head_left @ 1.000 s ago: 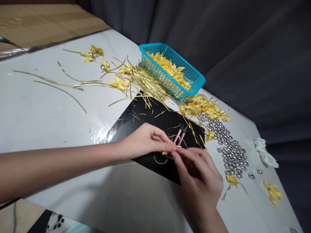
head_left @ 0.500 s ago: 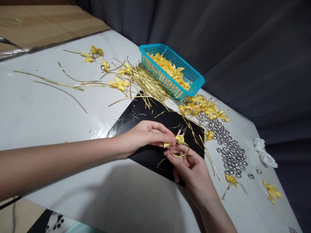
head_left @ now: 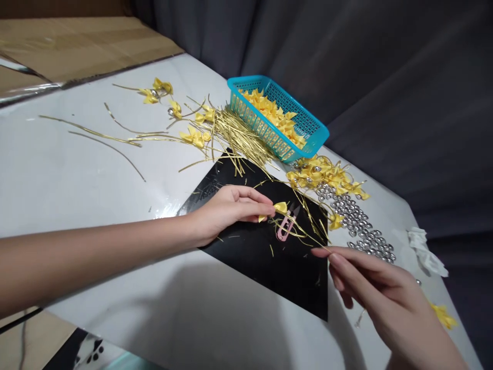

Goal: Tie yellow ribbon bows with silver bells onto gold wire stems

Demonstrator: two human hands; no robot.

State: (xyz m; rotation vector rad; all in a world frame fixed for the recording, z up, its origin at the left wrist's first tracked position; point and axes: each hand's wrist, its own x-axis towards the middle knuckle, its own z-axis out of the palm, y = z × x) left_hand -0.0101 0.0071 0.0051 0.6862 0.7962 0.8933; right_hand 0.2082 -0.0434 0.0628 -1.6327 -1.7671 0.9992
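Note:
My left hand [head_left: 242, 208] is closed in a pinch on a yellow ribbon bow [head_left: 280, 207], above the black mat [head_left: 296, 277]. A thin gold cord [head_left: 308, 235] runs from the bow toward the right. Its far end is pinched between the thumb and forefinger of my right hand [head_left: 370, 280], which stands over the mat's right edge. Beneath the cord lies a pair of pink thread snips [head_left: 285, 226], blades pointing away from me. Short gold cord clippings are scattered on the mat.
A blue plastic basket [head_left: 316, 139] of yellow bows stands at the back, beside a pile of gold cords [head_left: 241, 136]. Finished-looking bows with cords [head_left: 327, 174] and many silver beads [head_left: 356, 218] lie to the right. A crumpled white piece [head_left: 425, 252] sits near the right edge.
My right hand has moved right and toward me, drawing the cord out of its loop into a longer stretch. The left hand keeps its pinch on the bow. The pink snips show more fully.

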